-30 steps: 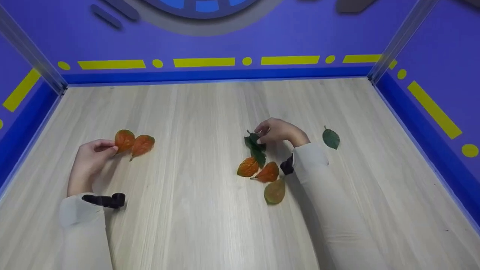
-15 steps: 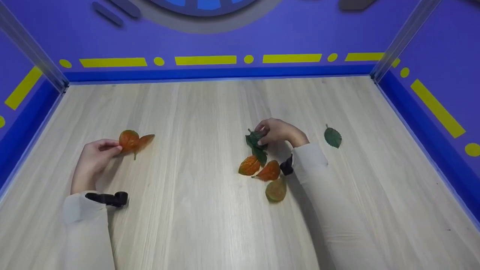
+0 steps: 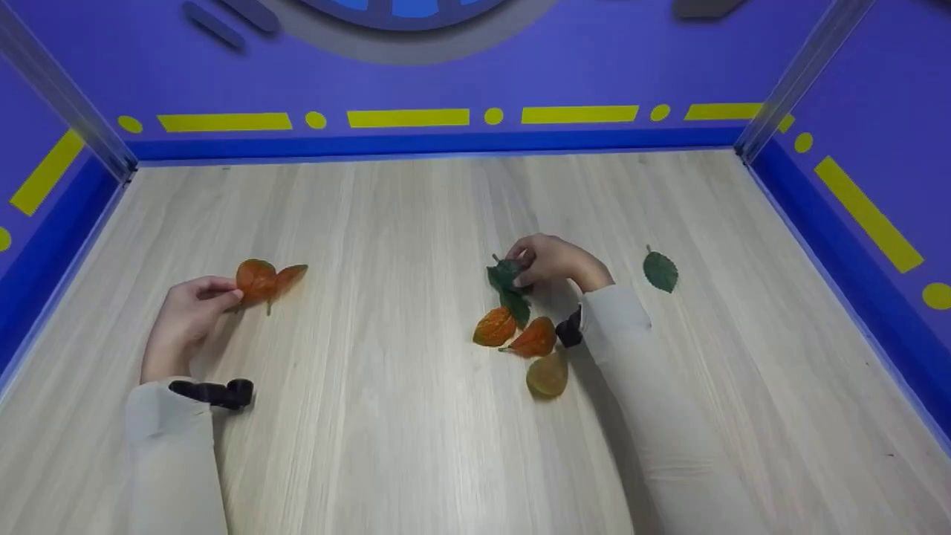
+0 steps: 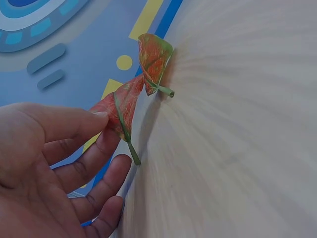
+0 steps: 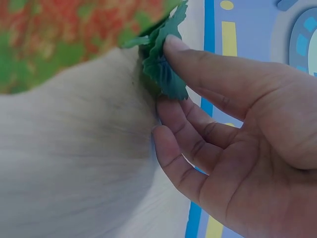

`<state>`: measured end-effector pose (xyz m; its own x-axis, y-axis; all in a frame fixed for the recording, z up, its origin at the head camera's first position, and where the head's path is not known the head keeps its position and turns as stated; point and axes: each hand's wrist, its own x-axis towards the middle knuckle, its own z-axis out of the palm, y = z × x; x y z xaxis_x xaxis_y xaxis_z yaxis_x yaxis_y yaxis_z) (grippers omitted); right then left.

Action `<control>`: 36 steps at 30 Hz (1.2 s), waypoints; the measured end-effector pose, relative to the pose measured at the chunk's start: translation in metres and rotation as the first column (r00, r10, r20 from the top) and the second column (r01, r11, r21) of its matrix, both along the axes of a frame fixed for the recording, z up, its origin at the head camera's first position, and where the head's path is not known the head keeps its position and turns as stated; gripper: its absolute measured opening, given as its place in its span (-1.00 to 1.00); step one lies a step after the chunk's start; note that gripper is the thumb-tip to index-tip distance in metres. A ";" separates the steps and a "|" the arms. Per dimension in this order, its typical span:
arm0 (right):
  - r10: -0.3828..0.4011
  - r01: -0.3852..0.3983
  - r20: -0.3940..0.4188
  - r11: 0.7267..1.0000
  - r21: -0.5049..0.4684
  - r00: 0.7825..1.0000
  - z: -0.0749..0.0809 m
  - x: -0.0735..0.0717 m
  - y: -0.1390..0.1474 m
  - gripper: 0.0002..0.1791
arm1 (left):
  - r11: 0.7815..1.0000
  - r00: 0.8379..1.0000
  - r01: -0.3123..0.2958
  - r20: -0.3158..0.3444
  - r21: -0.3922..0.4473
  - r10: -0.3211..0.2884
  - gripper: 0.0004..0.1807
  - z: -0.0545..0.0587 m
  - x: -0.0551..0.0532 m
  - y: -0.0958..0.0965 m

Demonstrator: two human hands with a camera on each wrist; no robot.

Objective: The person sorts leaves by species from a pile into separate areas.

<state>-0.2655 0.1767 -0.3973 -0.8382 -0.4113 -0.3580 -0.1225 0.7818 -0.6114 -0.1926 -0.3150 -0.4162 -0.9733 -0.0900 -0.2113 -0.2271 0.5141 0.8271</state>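
At the left of the table, my left hand (image 3: 186, 319) pinches an orange leaf (image 3: 255, 279) between thumb and fingers. That leaf meets a second orange leaf (image 3: 291, 278), which stands tilted on its edge; in the left wrist view both leaves show green stems. Right of the middle, my right hand (image 3: 553, 264) pinches a green leaf (image 5: 163, 72) with serrated edges. Another green leaf (image 3: 515, 306) lies just below it, partly overlapped. Fingertips behind the green leaf are partly hidden in the right wrist view.
Two orange leaves (image 3: 495, 327) (image 3: 533, 338) and a yellowish-green leaf (image 3: 547, 375) lie below the green ones, near the right wrist's black camera (image 3: 570, 328). A single green leaf (image 3: 660, 270) lies farther right. Blue-purple walls (image 3: 416, 85) bound the wooden table (image 3: 386, 446).
My left hand has shifted slightly right, and its orange leaf now overlaps the second one, which has tipped from lying broadside to standing on edge. My right hand has stayed nearly still.
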 end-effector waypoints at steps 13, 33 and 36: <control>0.013 -0.015 -0.040 0.999 -0.050 0.999 -0.004 0.000 0.004 -0.65 | 1.000 1.000 -0.007 0.025 -0.010 0.007 -0.52 0.001 0.001 0.000; -0.008 0.005 -0.056 0.999 -0.053 0.998 -0.007 -0.001 0.003 -0.63 | 0.998 0.998 -0.041 0.045 -0.042 0.043 -0.45 0.003 0.004 -0.005; -0.014 0.012 -0.054 0.999 -0.048 0.998 -0.008 -0.002 0.004 -0.64 | 0.998 0.997 -0.066 0.049 -0.024 0.067 -0.44 0.004 0.004 -0.005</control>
